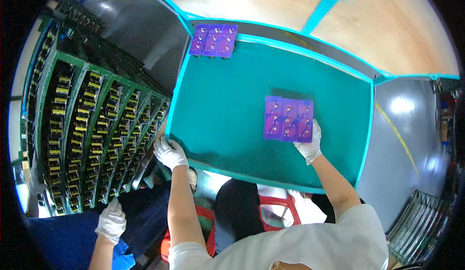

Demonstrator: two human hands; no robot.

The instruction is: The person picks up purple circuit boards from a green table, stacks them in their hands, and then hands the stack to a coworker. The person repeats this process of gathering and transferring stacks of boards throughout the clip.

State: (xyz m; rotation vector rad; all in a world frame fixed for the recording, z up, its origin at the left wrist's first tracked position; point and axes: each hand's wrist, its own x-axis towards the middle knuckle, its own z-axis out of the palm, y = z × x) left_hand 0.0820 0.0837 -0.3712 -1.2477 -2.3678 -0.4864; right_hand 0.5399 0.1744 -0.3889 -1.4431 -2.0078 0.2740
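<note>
My right hand (311, 145), in a white glove, grips a purple circuit board panel (289, 120) by its lower right corner. The panel has three strips with small round metallic spots, and it is over the right half of a green-topped table; whether it touches the mat I cannot tell. The fingers beneath it are partly hidden. At the table's near left corner is my left hand (171, 154), also gloved, with its fingers a little apart against the edge and no part in it. A second purple circuit board panel (213, 41) lies at the far left corner.
Left of the table (232, 91) stands a green rack (87, 124) with rows of black parts bearing yellow labels. A co-worker's gloved hand (112, 221) is at lower left. Red stools (278, 209) stand at the near side; another rack (419, 226) is at lower right.
</note>
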